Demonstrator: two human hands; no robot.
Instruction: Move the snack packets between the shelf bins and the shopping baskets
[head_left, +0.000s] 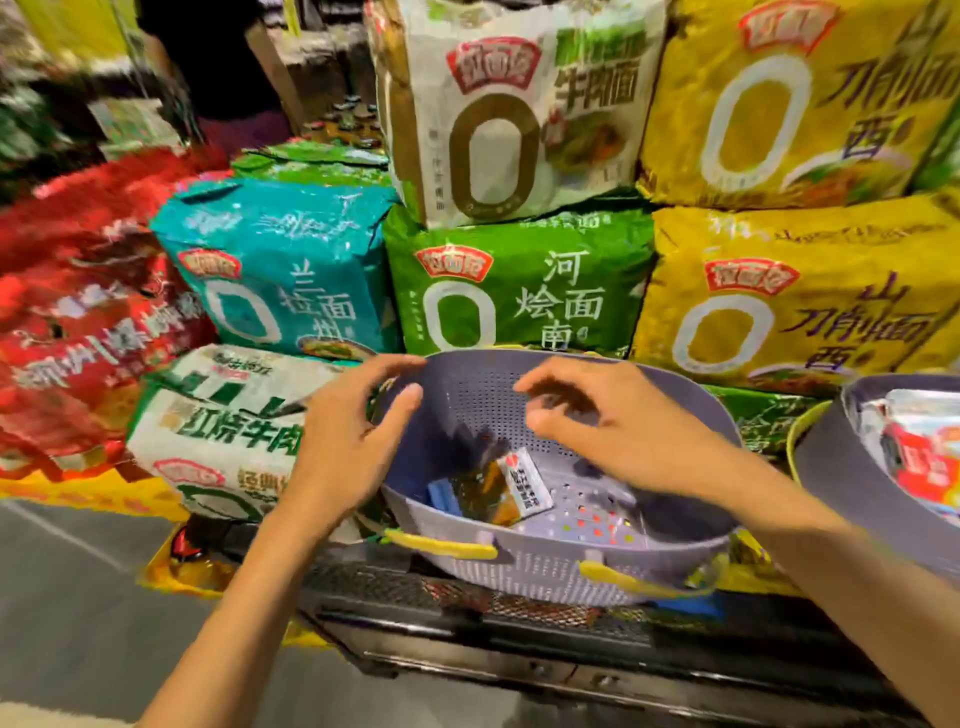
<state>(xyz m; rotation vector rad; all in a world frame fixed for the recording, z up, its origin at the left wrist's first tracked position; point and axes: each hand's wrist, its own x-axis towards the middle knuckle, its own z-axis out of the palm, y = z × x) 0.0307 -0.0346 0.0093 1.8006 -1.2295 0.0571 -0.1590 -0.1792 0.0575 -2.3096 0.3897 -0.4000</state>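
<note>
Grip slack and empty on both sides: my left hand is hovering by the left rim of the purple basket. My right hand is hanging straight above the snack packet, which is lying diagonally on the basket floor, so the right looks nearer.

Lilac perforated basket with yellow handles; green noodle pack.

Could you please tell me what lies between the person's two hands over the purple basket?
In the head view, only the perforated back wall of the basket shows in the gap between the left hand and the right hand.
</note>
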